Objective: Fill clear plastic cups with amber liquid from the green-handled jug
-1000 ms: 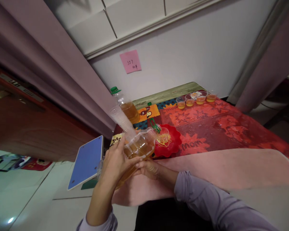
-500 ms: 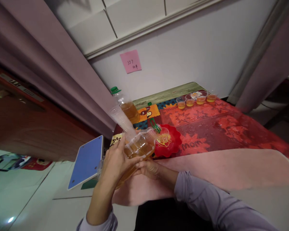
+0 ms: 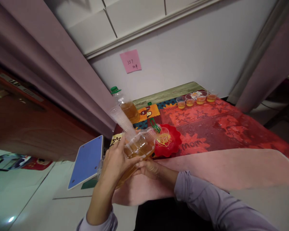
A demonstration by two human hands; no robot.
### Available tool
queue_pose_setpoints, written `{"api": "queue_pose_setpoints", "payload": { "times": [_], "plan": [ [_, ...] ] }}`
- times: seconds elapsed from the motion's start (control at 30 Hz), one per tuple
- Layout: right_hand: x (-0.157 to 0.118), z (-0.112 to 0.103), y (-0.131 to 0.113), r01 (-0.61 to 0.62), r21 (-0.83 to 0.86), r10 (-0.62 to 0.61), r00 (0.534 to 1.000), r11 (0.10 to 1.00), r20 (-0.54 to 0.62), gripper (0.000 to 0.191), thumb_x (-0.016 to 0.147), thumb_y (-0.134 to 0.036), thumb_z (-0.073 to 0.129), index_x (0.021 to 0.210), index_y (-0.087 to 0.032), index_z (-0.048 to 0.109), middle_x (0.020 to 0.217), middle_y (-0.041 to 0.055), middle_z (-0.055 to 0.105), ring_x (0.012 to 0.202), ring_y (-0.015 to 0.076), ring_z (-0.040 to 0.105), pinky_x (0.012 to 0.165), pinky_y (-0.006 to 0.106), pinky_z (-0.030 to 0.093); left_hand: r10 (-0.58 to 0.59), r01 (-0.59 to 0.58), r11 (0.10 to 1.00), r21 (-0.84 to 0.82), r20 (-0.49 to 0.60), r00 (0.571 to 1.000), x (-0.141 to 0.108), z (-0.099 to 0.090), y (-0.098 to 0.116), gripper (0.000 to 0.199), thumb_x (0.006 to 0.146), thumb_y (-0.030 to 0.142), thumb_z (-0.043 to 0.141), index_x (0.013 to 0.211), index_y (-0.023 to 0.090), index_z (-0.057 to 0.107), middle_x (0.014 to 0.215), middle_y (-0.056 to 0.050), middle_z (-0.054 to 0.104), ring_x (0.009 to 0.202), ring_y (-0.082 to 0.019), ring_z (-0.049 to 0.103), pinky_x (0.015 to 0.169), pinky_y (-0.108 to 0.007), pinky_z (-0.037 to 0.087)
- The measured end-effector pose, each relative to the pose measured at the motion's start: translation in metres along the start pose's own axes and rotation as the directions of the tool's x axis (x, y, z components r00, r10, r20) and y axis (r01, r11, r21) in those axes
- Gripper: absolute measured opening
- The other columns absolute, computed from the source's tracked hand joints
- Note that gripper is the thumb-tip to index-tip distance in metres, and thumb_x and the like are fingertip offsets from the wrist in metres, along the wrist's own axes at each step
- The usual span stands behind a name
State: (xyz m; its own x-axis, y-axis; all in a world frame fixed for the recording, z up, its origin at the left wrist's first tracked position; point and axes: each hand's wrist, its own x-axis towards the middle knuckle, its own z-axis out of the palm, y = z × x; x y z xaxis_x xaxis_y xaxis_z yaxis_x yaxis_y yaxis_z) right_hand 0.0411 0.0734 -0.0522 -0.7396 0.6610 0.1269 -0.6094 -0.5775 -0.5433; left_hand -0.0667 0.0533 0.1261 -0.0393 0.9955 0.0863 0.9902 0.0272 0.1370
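Observation:
A large clear bottle [image 3: 141, 146] of amber liquid lies tilted in both hands, its neck end over a red scalloped plate [image 3: 174, 141]. My left hand [image 3: 117, 158] wraps round its near side, and my right hand [image 3: 148, 168] holds it from below. On the plate stands a clear plastic cup [image 3: 164, 134] with some amber liquid; a green handle ring [image 3: 154, 124] shows beside it. Behind the bottle leans a stack of clear cups [image 3: 122, 119]. Whether liquid is flowing cannot be made out.
Another capped bottle [image 3: 128, 107] stands at the table's back left, near a small green cap [image 3: 149, 103]. Several cups with amber liquid [image 3: 181, 102] line the back right. A blue board [image 3: 88, 160] is left of the table; a wall rises behind.

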Motion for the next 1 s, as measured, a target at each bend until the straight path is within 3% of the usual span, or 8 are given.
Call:
{"api": "queue_pose_setpoints", "payload": {
  "times": [0.3,0.57,0.7,0.87,1.0],
  "plan": [
    [0.0,-0.001,-0.001,0.04,-0.039,-0.037,0.997,0.998,0.063,0.032,0.08,-0.026,0.079,0.109,-0.03,0.067,0.109,0.0001,0.079,0.111,0.0289,0.077,0.094,0.053,0.065,0.022,-0.023,1.0,-0.014,-0.037,0.999,-0.001,0.003,-0.003,0.095,0.076,0.048,0.09,0.159,0.022,0.051,0.141,-0.02,0.076,0.126,-0.042,0.074,0.104,-0.058,0.06],
    [-0.003,0.006,-0.005,0.002,-0.037,-0.002,1.0,0.999,-0.001,0.045,0.075,-0.031,0.085,0.115,-0.026,0.066,0.129,0.0091,0.076,0.12,0.0311,0.074,0.102,0.054,0.062,0.004,-0.003,1.0,-0.011,0.017,1.0,-0.001,-0.001,0.0,0.096,0.079,0.049,0.089,0.161,0.019,0.049,0.147,-0.022,0.072,0.132,-0.044,0.071,0.109,-0.059,0.058],
    [-0.004,0.008,-0.006,-0.001,-0.027,0.001,1.0,1.0,-0.016,0.051,0.072,-0.032,0.087,0.119,-0.026,0.067,0.126,0.0075,0.078,0.115,0.0299,0.076,0.1,0.054,0.063,0.003,-0.003,1.0,-0.013,0.004,1.0,0.0,0.0,0.0,0.098,0.078,0.048,0.089,0.163,0.019,0.048,0.147,-0.022,0.072,0.132,-0.044,0.072,0.109,-0.059,0.058],
    [-0.004,0.01,-0.008,-0.002,-0.023,0.001,1.0,1.0,-0.026,0.042,0.071,-0.032,0.087,0.107,-0.028,0.067,0.117,0.0049,0.08,0.111,0.0295,0.077,0.097,0.053,0.064,-0.004,0.004,1.0,0.001,-0.019,1.0,0.0,0.003,-0.001,0.101,0.075,0.049,0.091,0.161,0.019,0.05,0.146,-0.023,0.073,0.132,-0.045,0.072,0.108,-0.059,0.059],
    [-0.003,0.008,-0.007,-0.009,-0.033,0.008,1.0,0.999,-0.028,0.043,0.071,-0.032,0.087,0.108,-0.027,0.066,0.118,0.0048,0.078,0.111,0.0279,0.076,0.097,0.051,0.064,0.001,-0.001,1.0,0.004,-0.037,0.999,-0.001,0.007,-0.004,0.1,0.076,0.05,0.09,0.162,0.02,0.05,0.145,-0.022,0.074,0.131,-0.044,0.072,0.107,-0.059,0.059]
  ]
}}
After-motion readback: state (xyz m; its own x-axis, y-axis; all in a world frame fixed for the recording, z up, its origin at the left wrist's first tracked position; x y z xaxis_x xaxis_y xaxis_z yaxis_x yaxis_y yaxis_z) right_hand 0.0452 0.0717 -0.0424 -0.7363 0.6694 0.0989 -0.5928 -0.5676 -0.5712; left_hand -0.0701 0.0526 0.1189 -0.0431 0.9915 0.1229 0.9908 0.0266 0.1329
